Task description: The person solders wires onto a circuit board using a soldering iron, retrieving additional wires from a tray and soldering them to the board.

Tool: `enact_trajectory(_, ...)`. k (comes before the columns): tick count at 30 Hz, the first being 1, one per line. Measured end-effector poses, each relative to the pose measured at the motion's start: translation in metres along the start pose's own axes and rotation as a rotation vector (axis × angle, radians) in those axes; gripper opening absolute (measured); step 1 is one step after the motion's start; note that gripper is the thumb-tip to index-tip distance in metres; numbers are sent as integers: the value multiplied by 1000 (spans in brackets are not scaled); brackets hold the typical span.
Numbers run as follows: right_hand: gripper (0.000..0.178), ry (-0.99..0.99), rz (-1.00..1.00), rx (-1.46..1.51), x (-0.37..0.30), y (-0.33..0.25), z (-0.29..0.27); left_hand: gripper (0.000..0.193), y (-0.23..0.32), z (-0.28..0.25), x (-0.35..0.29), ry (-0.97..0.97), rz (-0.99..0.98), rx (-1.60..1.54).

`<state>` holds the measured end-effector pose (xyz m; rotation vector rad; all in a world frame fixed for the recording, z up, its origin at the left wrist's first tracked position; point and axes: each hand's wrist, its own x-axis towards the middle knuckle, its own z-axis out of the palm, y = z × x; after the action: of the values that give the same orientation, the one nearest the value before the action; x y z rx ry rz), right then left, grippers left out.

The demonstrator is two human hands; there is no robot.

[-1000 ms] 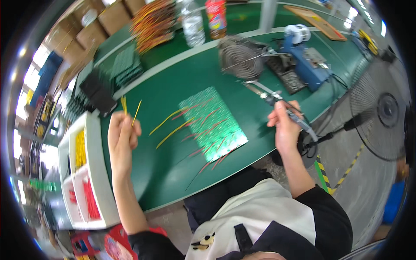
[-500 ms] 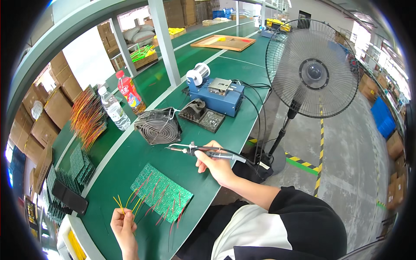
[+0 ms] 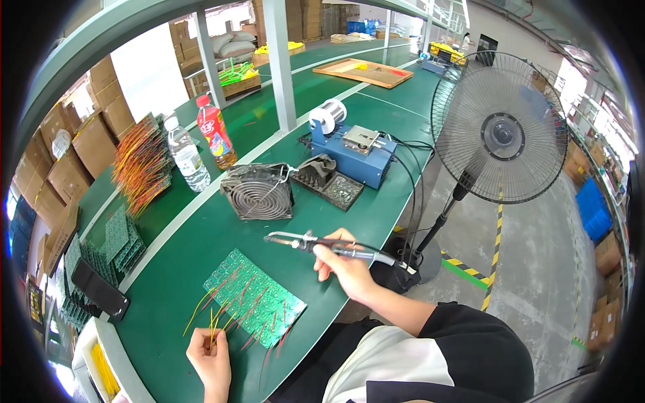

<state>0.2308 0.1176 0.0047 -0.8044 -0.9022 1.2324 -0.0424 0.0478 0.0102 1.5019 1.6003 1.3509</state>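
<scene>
My left hand (image 3: 209, 359) is closed in a pinch on a few short yellow wires (image 3: 213, 318), close to the lower left edge of a green circuit board panel (image 3: 232, 269). Several red wires (image 3: 252, 299) stick out from the panel, and one longer yellow wire (image 3: 196, 312) runs from its left edge, apart from my fingers. My right hand (image 3: 344, 269) grips a soldering iron (image 3: 304, 243) with a metal feed tube along it. The iron's tip points left, above the table beyond the panel.
A small wire-guarded fan (image 3: 261, 196), a black tray (image 3: 341, 191) and a blue soldering station (image 3: 353, 163) with a solder spool (image 3: 329, 115) stand beyond. Two bottles (image 3: 188, 160), wired boards (image 3: 142, 164) and a black phone (image 3: 99, 289) are left. A pedestal fan (image 3: 500, 134) stands right.
The view has shifted. My left hand has come nearer the panel with the yellow wires, and one yellow wire now lies clear of it. The iron stays raised in my right hand.
</scene>
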Motion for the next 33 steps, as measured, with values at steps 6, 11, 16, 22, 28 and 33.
enact_trajectory(6,15,-165,-16,-139,-13,-3,6,10,3,1,-4,-65,17,56)
enact_trajectory(11,15,-177,14,-97,-14,-1,6,11,4,-2,-6,-59,10,19)
enact_trajectory(16,16,-185,121,-89,-24,3,16,7,-1,-7,-13,47,74,122)
enact_trajectory(22,15,-112,59,-70,-37,-2,22,8,-4,1,5,-57,82,148)
enact_trajectory(28,15,-202,45,-58,-32,10,34,4,-6,-8,1,-27,-22,48)
enact_trajectory(33,15,-218,51,-97,-36,11,36,4,-7,-12,2,8,111,230)
